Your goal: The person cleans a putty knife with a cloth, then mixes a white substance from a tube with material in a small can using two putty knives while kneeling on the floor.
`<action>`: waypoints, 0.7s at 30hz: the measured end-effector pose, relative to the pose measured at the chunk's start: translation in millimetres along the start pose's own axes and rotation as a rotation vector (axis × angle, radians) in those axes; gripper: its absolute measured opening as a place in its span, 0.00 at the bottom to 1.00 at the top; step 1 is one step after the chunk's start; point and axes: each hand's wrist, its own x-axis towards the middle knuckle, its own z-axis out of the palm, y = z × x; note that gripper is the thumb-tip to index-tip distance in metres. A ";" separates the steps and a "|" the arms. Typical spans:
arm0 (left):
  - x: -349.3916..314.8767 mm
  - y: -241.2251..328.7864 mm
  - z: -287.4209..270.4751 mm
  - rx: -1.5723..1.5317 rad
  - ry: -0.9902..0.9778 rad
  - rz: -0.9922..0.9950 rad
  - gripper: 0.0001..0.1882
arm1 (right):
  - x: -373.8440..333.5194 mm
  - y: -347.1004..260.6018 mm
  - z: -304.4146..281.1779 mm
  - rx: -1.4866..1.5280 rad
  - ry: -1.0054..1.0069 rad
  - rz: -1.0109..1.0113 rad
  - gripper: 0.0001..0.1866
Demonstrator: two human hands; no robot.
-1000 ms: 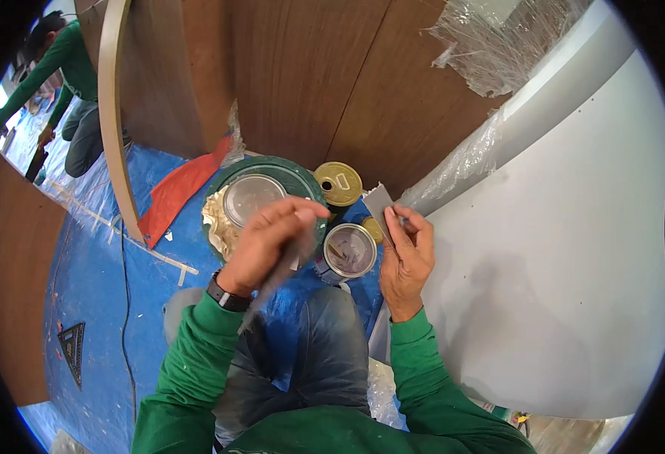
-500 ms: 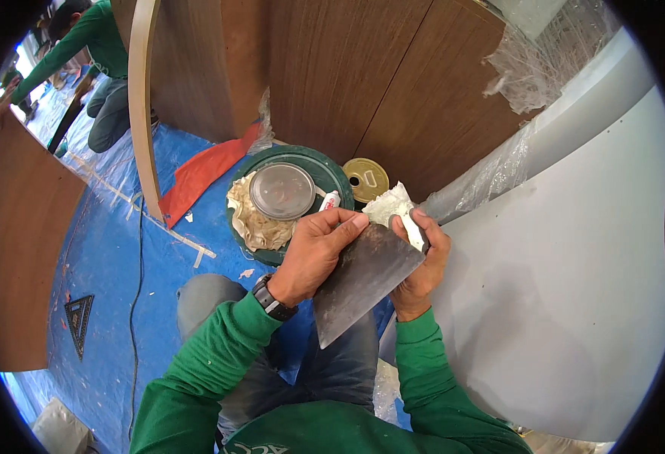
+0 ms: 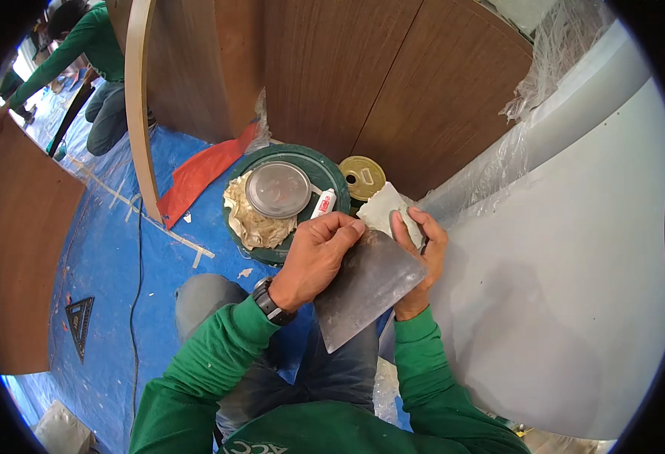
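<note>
My left hand (image 3: pixel 316 256), with a dark watch at its wrist, pinches the upper corner of a thin grey metal plate (image 3: pixel 366 287), which slants down over my lap. My right hand (image 3: pixel 421 261) is behind and beside the plate's right edge, its fingers closed on a flat, whitish, rough-edged piece (image 3: pixel 381 208). Whether that piece is a spreader coated with putty I cannot tell. Past my hands stands a round dark green lid or tub top (image 3: pixel 313 159), bearing a round grey lidded tin (image 3: pixel 278 189), crumpled cream material (image 3: pixel 253 219) and a white tube with red marks (image 3: pixel 324 203).
A gold-coloured can (image 3: pixel 364 175) stands beside the green top, near brown wood panels (image 3: pixel 325 76). A curved white panel (image 3: pixel 559 280) rises at my right. Blue sheeting (image 3: pixel 105 265) covers the floor, with a black cable (image 3: pixel 140 303) and triangular square (image 3: pixel 79 325). Another person (image 3: pixel 94 57) kneels at far left.
The whitish piece has tilted, so a broader face of it shows. The metal plate has turned slightly, its lower corner dipping. More of the tube is visible; both hands keep their hold.
</note>
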 end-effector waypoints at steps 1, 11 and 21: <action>-0.1 -1.2 -1.4 0.037 -0.004 0.032 0.13 | 0.7 0.1 -0.2 0.004 0.000 0.027 0.26; 32.2 24.3 -140.3 -0.226 0.468 0.176 0.15 | 8.1 4.6 -3.0 0.285 0.079 0.378 0.13; 38.5 -21.3 -274.5 -0.872 0.404 0.219 0.14 | 14.8 -9.6 -11.7 0.760 0.024 0.853 0.08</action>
